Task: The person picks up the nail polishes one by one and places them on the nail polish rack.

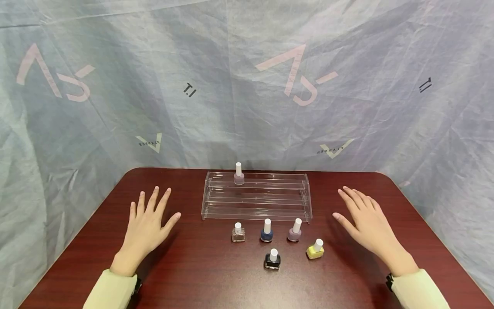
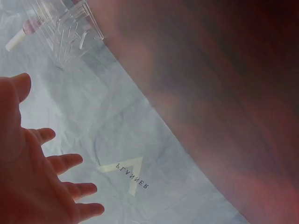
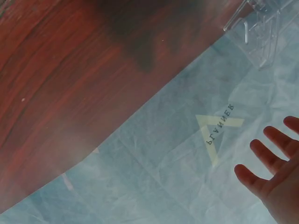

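Observation:
My left hand (image 1: 146,231) is held over the left of the table, fingers spread and holding nothing. On the right, my right hand (image 1: 369,225) hovers with its fingers extended, also without anything in it. Between them stands a clear tiered rack (image 1: 256,197), with a mauve nail polish bottle (image 1: 239,178) upright on its top tier. In front of the rack are a glittery beige bottle (image 1: 238,234), a dark blue bottle (image 1: 266,234), a second mauve bottle (image 1: 294,234), a black bottle (image 1: 272,261) and a yellow bottle (image 1: 315,251). All have white caps. Neither hand touches any bottle.
A dark red wooden table (image 1: 200,274) with rounded far corners carries everything. Behind it hangs a wrinkled grey cloth (image 1: 239,111) with printed letters. The rack's end also shows in both wrist views.

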Action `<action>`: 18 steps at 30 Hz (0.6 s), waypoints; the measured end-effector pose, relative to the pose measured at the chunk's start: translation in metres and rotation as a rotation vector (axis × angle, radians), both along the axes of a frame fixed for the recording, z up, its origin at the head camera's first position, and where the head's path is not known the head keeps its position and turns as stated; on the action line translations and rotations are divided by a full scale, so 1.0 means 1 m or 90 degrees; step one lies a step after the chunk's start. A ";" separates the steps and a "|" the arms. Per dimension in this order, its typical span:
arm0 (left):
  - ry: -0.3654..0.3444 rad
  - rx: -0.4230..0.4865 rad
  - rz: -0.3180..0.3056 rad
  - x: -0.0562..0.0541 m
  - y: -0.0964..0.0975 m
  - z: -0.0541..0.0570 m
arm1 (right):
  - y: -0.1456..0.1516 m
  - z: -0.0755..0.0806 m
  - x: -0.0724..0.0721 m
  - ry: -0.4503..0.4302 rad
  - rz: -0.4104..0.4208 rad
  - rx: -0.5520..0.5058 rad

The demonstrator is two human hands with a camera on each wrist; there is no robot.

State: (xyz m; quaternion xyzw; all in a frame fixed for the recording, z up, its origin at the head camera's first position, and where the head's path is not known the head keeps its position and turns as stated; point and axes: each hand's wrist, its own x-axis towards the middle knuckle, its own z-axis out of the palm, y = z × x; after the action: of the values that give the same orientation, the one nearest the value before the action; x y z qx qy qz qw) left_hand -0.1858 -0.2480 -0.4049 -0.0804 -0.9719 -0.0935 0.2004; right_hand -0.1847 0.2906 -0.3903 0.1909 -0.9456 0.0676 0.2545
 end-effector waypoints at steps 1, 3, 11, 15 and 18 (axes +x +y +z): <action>-0.003 0.002 -0.002 0.000 0.001 0.000 | -0.001 0.000 0.000 0.004 0.005 -0.003; -0.005 0.002 -0.006 -0.001 0.003 0.000 | -0.004 0.000 -0.001 0.010 0.017 -0.009; -0.020 -0.005 -0.013 -0.004 0.010 -0.002 | -0.015 0.000 -0.004 0.038 0.054 0.001; -0.030 -0.009 -0.016 -0.005 0.015 -0.003 | -0.020 0.000 -0.004 0.044 0.065 0.006; -0.033 -0.013 -0.020 -0.006 0.018 -0.003 | -0.023 0.001 -0.004 0.049 0.077 0.008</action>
State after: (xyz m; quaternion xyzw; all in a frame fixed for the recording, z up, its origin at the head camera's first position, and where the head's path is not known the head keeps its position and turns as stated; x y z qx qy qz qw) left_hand -0.1917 -0.2298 -0.4077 -0.0948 -0.9763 -0.0889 0.1730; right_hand -0.1890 0.2677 -0.3896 0.2514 -0.9223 0.0694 0.2852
